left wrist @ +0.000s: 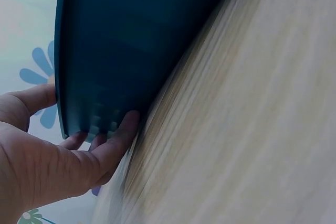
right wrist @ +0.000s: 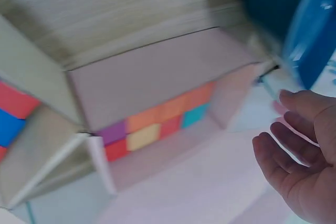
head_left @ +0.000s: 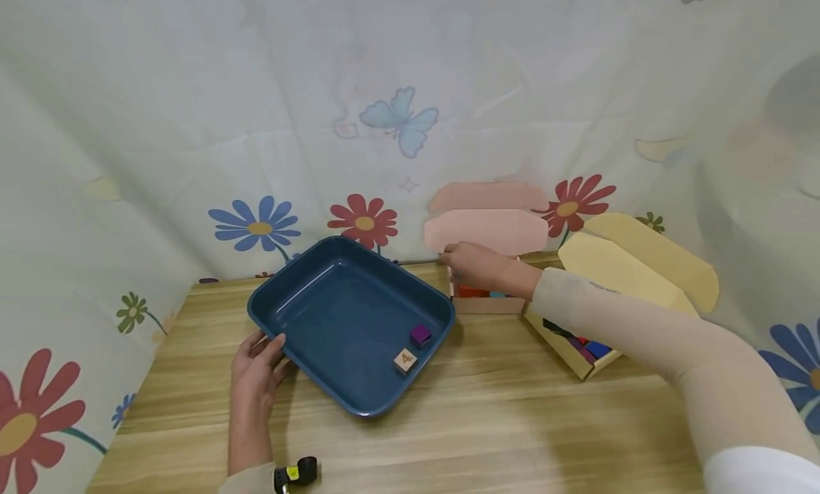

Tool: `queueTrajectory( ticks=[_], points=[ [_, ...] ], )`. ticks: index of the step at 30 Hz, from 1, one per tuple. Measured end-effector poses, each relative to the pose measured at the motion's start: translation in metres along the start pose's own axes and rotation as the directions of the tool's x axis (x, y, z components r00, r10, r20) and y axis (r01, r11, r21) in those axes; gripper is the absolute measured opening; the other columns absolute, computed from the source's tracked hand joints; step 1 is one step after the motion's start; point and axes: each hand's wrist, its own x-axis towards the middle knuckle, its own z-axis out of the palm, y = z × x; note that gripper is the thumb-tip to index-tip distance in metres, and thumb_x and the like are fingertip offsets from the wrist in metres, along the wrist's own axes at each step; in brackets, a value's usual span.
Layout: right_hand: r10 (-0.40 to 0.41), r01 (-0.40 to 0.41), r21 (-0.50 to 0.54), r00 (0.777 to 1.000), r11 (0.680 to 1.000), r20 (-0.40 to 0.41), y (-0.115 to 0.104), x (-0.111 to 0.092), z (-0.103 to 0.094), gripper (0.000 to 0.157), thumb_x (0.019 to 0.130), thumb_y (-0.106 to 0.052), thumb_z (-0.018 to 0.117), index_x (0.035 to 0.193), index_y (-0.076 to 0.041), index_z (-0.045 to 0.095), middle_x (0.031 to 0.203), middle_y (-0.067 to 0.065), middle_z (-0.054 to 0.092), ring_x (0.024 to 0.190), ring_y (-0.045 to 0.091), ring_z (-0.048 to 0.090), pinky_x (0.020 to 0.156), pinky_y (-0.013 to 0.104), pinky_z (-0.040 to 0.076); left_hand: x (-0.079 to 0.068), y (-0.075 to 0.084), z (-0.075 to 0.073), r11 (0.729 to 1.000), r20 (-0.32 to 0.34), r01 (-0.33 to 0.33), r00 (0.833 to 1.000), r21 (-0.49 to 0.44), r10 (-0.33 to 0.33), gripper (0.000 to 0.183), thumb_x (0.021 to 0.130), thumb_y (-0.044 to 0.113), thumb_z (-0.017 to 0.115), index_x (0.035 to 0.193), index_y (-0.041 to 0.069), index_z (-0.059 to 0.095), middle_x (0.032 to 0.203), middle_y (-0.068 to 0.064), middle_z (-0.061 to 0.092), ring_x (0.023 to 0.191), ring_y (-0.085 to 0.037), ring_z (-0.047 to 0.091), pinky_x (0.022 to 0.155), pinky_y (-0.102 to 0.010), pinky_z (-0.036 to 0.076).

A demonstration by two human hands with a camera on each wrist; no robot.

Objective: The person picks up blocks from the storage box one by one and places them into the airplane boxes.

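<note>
My left hand (head_left: pixel 255 373) grips the near left corner of a dark blue tray (head_left: pixel 327 323). Its thumb is at the rim, and the other fingers (left wrist: pixel 123 132) reach beneath in the left wrist view. In the tray's right part lie a purple cube (head_left: pixel 420 335) and a pale wooden cube (head_left: pixel 405 361) with a mark on top. Over the open pink box (head_left: pixel 490 306) is my right hand (head_left: pixel 477 264). The right wrist view shows its fingers loosely bent and nothing held. Inside that box sit coloured blocks (right wrist: pixel 173 109) in orange, red, purple, yellow and teal.
An open yellow box (head_left: pixel 564 344) holding red, blue and purple blocks stands at the right, partly under my right forearm. Both boxes' lids stand raised. Behind the wooden table (head_left: pixel 487 423) hangs a flower-printed cloth (head_left: pixel 256 124).
</note>
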Motion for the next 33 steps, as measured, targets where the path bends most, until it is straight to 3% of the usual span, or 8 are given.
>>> queueTrajectory(
  ticks=[8,13,18,20,25,33],
  points=[
    [-0.072,0.075,-0.017,0.989,0.997,0.132,-0.037,0.012,-0.023,0.052,0.093,-0.02,0.076,0.138,0.0,0.059,0.135,0.016,0.062,0.123,0.029,0.06,0.105,0.039,0.049,0.001,-0.002,-0.002,1.0,0.006,-0.004,1.0,-0.003,0.005,0.077,0.102,0.017,0.062,0.163,0.014,0.015,0.141,-0.004,0.036,0.127,-0.023,0.052,0.095,-0.033,0.055],
    [-0.129,0.143,-0.033,0.953,0.989,0.273,-0.063,0.014,-0.021,0.065,0.095,-0.027,0.075,0.15,-0.006,0.048,0.15,0.015,0.052,0.139,0.03,0.048,0.109,0.038,0.046,0.002,-0.003,-0.003,1.0,0.004,0.004,1.0,-0.007,-0.004,0.077,0.102,0.017,0.062,0.163,0.015,0.016,0.143,-0.005,0.035,0.126,-0.021,0.052,0.096,-0.033,0.055],
    [-0.124,0.17,-0.088,0.913,0.981,0.389,-0.082,0.016,-0.004,0.071,0.096,-0.033,0.073,0.157,-0.022,0.04,0.161,0.008,0.037,0.148,0.033,0.033,0.115,0.052,0.038,0.003,-0.001,-0.001,1.0,0.01,-0.002,1.0,0.006,0.002,0.078,0.102,0.017,0.063,0.163,0.013,0.014,0.145,-0.006,0.035,0.126,-0.021,0.052,0.096,-0.033,0.055],
    [-0.12,0.17,-0.085,0.901,0.982,0.418,-0.087,0.017,0.005,0.068,0.097,-0.032,0.072,0.157,-0.025,0.04,0.162,0.007,0.036,0.149,0.034,0.033,0.115,0.055,0.037,0.002,-0.003,-0.002,1.0,0.013,-0.003,1.0,0.008,0.002,0.079,0.102,0.017,0.063,0.163,0.012,0.014,0.142,-0.005,0.036,0.125,-0.02,0.053,0.095,-0.032,0.055],
    [-0.138,0.176,-0.043,0.88,0.983,0.455,-0.093,0.029,0.016,0.063,0.096,-0.025,0.073,0.153,-0.021,0.046,0.157,0.01,0.042,0.14,0.032,0.044,0.114,0.042,0.041,0.002,0.0,-0.003,1.0,0.004,-0.013,1.0,-0.001,0.013,0.078,0.102,0.017,0.064,0.163,0.011,0.015,0.136,-0.002,0.039,0.119,-0.017,0.056,0.092,-0.032,0.056],
    [-0.063,0.116,-0.059,0.82,0.991,0.569,-0.1,0.051,0.031,0.063,0.092,-0.024,0.078,0.148,-0.018,0.05,0.143,0.008,0.051,0.116,0.019,0.057,0.1,0.028,0.051,0.001,-0.001,-0.003,1.0,0.001,-0.014,1.0,0.011,0.014,0.076,0.101,0.015,0.064,0.162,0.009,0.017,0.134,-0.003,0.039,0.116,-0.016,0.057,0.091,-0.032,0.056]
  ],
)
